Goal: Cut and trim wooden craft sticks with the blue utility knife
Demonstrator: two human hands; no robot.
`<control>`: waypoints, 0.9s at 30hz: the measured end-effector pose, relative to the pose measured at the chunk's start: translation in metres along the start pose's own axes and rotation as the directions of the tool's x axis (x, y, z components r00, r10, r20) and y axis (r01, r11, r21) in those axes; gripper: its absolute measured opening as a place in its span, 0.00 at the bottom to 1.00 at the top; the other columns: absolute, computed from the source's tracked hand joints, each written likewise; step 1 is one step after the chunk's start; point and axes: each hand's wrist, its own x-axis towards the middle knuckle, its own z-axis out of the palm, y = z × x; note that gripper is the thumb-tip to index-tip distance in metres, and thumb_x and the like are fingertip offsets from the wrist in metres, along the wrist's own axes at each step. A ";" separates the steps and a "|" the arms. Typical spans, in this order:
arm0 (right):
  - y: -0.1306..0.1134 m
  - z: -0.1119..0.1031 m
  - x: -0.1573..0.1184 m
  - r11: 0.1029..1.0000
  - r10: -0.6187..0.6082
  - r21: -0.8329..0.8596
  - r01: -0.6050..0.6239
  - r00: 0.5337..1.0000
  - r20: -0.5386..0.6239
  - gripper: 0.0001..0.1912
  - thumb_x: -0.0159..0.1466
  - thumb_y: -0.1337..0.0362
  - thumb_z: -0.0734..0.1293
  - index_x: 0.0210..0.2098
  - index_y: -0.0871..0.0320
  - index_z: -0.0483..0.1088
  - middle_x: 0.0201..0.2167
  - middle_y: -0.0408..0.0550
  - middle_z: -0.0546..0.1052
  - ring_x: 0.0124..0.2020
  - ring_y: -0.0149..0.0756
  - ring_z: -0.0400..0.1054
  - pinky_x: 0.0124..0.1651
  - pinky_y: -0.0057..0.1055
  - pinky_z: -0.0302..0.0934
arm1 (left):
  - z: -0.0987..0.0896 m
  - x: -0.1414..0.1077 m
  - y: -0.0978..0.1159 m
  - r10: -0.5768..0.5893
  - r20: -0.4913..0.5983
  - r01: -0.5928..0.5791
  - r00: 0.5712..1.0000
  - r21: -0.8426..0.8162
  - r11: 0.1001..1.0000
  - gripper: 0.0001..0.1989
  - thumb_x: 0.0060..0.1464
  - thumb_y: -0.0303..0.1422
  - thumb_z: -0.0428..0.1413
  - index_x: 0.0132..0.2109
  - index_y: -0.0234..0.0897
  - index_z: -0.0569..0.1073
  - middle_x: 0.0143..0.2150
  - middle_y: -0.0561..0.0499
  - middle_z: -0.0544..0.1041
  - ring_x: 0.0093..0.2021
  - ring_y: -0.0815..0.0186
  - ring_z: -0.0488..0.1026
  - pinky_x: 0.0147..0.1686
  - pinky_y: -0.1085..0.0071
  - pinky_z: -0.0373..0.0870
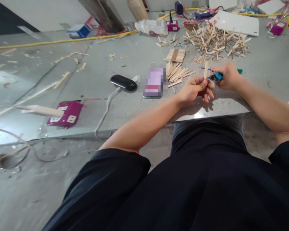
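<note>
My left hand (195, 89) is closed, with thumb and fingers pinching a flat wooden craft stick (205, 70) that stands upright. My right hand (227, 76) is wrapped round a blue utility knife (216, 76), its dark tip pointing left, right beside the stick. Whether the tip touches the wood is too small to tell. A green-ended tool (240, 71) shows behind my right hand, mostly hidden by it. Left of my hands, loose craft sticks (178, 73) lie fanned out, below a banded bundle of sticks (175, 55).
A heap of joined sticks (216, 40) sits at the back, near wood shavings (201, 59). A phone (154, 81), black case (123, 82) with a white cable, and purple power strip (65, 114) lie to the left. A plastic bottle (151, 27) lies behind. The table edge (207, 118) runs before my body.
</note>
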 end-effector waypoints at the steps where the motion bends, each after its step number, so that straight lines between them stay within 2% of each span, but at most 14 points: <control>1: -0.001 0.000 0.000 1.000 -0.004 -0.001 0.004 1.000 0.011 0.20 0.66 0.44 0.69 0.28 0.49 0.64 0.25 0.47 0.74 0.30 0.41 0.65 0.39 0.43 0.53 | 0.000 0.000 0.000 -0.007 0.003 0.007 1.000 0.006 1.000 0.23 0.76 0.50 0.62 0.41 0.33 0.79 0.32 0.46 0.87 0.24 0.67 0.83 0.26 0.75 0.76; 6: -0.004 -0.001 -0.001 1.000 0.015 -0.004 -0.014 1.000 0.024 0.21 0.68 0.43 0.69 0.28 0.49 0.65 0.25 0.49 0.74 0.31 0.46 0.69 0.40 0.44 0.55 | -0.002 0.000 -0.001 0.021 0.060 -0.020 0.998 -0.008 1.000 0.22 0.74 0.50 0.65 0.42 0.33 0.79 0.32 0.46 0.87 0.25 0.67 0.83 0.27 0.75 0.77; 9: -0.004 -0.001 -0.002 1.000 0.005 -0.008 -0.004 1.000 0.023 0.23 0.69 0.41 0.67 0.28 0.50 0.66 0.24 0.49 0.73 0.31 0.45 0.67 0.40 0.44 0.55 | -0.003 0.000 -0.003 0.063 0.083 -0.061 0.995 -0.026 0.998 0.22 0.71 0.50 0.67 0.42 0.32 0.81 0.30 0.46 0.86 0.24 0.67 0.81 0.26 0.75 0.76; 13: -0.003 0.000 -0.001 1.000 -0.005 -0.013 0.005 1.000 0.014 0.26 0.69 0.37 0.67 0.29 0.50 0.64 0.23 0.49 0.72 0.30 0.42 0.64 0.38 0.42 0.52 | -0.002 0.001 -0.003 0.081 0.048 -0.081 0.996 0.006 0.997 0.25 0.73 0.52 0.65 0.39 0.33 0.81 0.21 0.53 0.75 0.18 0.73 0.69 0.20 0.77 0.65; 16: -0.003 0.001 0.001 1.000 0.001 -0.006 -0.001 1.000 0.020 0.25 0.67 0.38 0.67 0.27 0.49 0.61 0.23 0.48 0.70 0.30 0.42 0.63 0.39 0.43 0.52 | -0.001 0.001 -0.003 0.082 0.024 -0.082 0.996 0.003 0.997 0.25 0.73 0.52 0.65 0.37 0.33 0.81 0.20 0.56 0.69 0.18 0.74 0.65 0.19 0.77 0.61; 22: -0.004 0.000 0.001 1.000 0.010 0.012 -0.010 0.999 0.032 0.24 0.67 0.42 0.69 0.26 0.49 0.60 0.24 0.48 0.69 0.32 0.45 0.66 0.41 0.44 0.55 | -0.002 0.002 -0.004 0.111 0.041 -0.111 0.993 -0.009 0.994 0.25 0.73 0.51 0.65 0.38 0.33 0.81 0.20 0.56 0.70 0.18 0.74 0.65 0.20 0.77 0.60; 27: -0.006 -0.001 -0.001 0.998 -0.013 0.061 0.012 1.000 0.014 0.26 0.68 0.40 0.70 0.24 0.50 0.61 0.22 0.46 0.70 0.28 0.41 0.64 0.38 0.43 0.56 | -0.003 0.000 -0.003 0.131 0.045 -0.132 0.990 0.021 0.991 0.22 0.75 0.50 0.63 0.43 0.34 0.82 0.20 0.56 0.71 0.18 0.74 0.64 0.22 0.76 0.62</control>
